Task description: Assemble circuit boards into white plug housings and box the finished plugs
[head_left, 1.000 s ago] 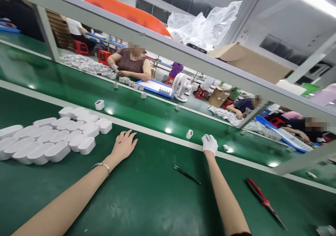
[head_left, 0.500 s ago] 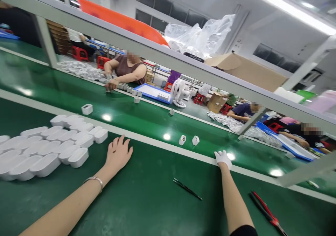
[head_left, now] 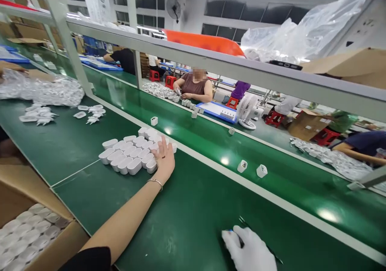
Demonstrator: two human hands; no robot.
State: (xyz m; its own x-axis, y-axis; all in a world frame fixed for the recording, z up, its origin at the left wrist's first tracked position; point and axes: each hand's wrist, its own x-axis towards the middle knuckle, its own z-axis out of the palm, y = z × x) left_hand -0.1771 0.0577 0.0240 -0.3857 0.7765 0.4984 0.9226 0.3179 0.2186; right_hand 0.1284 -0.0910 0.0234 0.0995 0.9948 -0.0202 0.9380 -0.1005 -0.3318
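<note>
My left hand (head_left: 164, 158) is bare, with a bracelet at the wrist. Its fingers are spread over the right end of a group of white plastic housings (head_left: 123, 152) standing close together on the green bench; they touch or overlap the nearest ones. My right hand (head_left: 250, 247), in a white glove, is low in the view with its fingers curled. Something dark with a bit of blue shows at its fingertips, too covered to name. Tweezers (head_left: 244, 222) lie on the bench, partly hidden behind that hand.
Two white housings (head_left: 242, 166) and another one (head_left: 154, 121) stand on the green conveyor (head_left: 208, 142). At left are loose white plug parts (head_left: 39, 114), a plastic bag of parts (head_left: 54, 90) and a cardboard box (head_left: 68, 230) of white pieces. A co-worker (head_left: 196, 87) sits across; a shelf rail (head_left: 211, 60) crosses above.
The view has swung left. My left hand has moved from beside the housings onto their right end. My right hand has come back from the conveyor edge to the tweezers, its fingers now curled.
</note>
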